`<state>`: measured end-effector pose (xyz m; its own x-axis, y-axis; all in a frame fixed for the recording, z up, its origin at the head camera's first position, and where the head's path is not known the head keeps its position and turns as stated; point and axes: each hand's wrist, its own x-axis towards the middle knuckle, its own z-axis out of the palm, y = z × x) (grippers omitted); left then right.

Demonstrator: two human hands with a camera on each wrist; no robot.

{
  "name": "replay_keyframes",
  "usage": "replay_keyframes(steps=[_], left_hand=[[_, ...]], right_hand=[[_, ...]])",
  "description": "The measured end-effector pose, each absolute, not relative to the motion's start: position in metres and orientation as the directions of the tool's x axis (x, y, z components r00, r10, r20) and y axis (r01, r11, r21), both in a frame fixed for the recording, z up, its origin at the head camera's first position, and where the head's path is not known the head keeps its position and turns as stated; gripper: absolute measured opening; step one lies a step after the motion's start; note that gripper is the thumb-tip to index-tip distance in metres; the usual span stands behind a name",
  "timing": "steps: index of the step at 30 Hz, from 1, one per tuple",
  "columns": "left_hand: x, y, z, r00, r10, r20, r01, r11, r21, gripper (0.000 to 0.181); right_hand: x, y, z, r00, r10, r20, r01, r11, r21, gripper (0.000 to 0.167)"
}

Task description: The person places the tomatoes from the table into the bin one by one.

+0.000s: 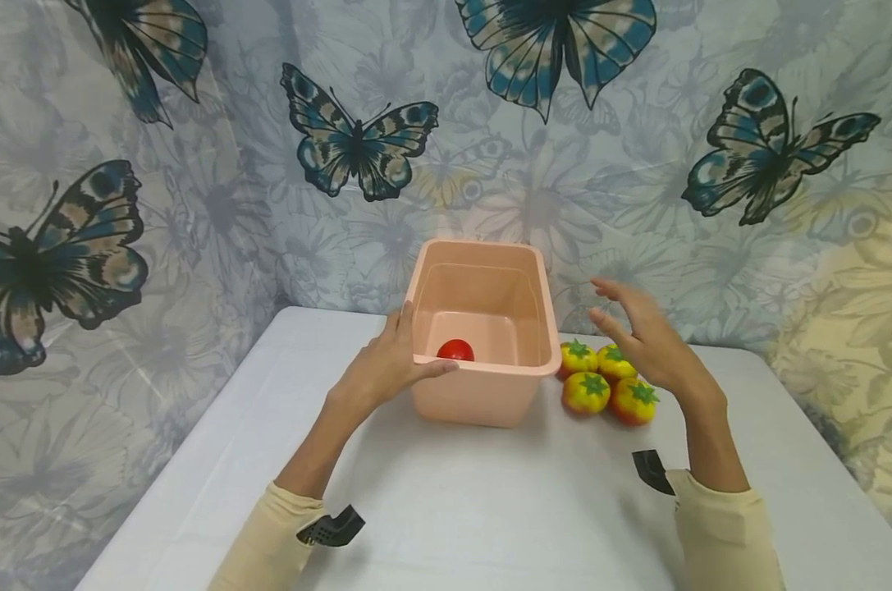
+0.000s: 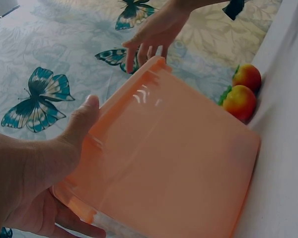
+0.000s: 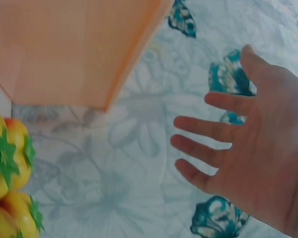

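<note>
Clock: I read it with the bin at the centre and 6 o'clock toward the seated side, where the person's arms come in.
Peach bin [image 1: 475,400]: stands on the tabletop [image 1: 505,509] toward its far edge, mouth facing up.
Left grip [image 1: 377,369]: at 8 o'clock, curled on the bin's near corner, fingers along the side wall and thumb laid across the near rim; the bin is all I see it hold.
Right grip [image 1: 656,341]: at 3 o'clock, wide open with fingers spread, nothing in it, raised clear of bin and fruits.
Red ball [image 1: 456,350]: inside the bin at 7 o'clock, its lower part hidden by the near rim.
Four yellow-red fruits [image 1: 586,394]: bunched on the tabletop at 4 o'clock, just beside the bin, green leafy tops showing.
Sleeves [image 1: 264,533]: cream, at 7 and 5 o'clock, a black band [image 1: 332,527] by each cuff.
Butterfly cloth [image 1: 357,246]: pale grey-blue, hanging behind everything from 9 round past 12 to 3 o'clock.
</note>
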<state>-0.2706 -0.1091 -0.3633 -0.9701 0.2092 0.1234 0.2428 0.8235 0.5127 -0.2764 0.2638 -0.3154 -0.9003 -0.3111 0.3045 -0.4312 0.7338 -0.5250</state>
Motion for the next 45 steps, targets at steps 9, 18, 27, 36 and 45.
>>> replay_keyframes(steps=[9, 18, 27, 36, 45], left_hand=[[-0.272, -0.109, -0.365, -0.968, 0.215, 0.131, 0.252, 0.822, 0.511, 0.132], [-0.272, -0.11, -0.365, -0.966, 0.217, 0.143, 0.26, 0.827, 0.499, 0.131], [-0.272, -0.111, -0.365, -0.967, 0.216, 0.138, 0.256, 0.813, 0.522, 0.131], [-0.274, -0.111, -0.366, -0.965, 0.22, 0.142, 0.262, 0.81, 0.524, 0.129], [-0.273, -0.11, -0.365, -0.965, 0.215, 0.152, 0.264, 0.81, 0.523, 0.129]], right_hand=[[-0.28, 0.299, -0.313, -0.927, -0.246, 0.282, -0.358, 0.801, -0.479, 0.067], [-0.293, 0.336, -0.326, -0.965, -0.255, 0.069, -0.263, 0.911, -0.317, 0.079], [-0.293, 0.356, -0.37, -0.956, -0.252, -0.149, -0.233, 0.963, -0.133, 0.097], [-0.291, 0.357, -0.401, -0.916, -0.212, -0.342, -0.174, 0.975, -0.139, 0.109], [-0.285, 0.359, -0.396, -0.929, -0.231, -0.29, -0.171, 0.961, -0.217, 0.096]])
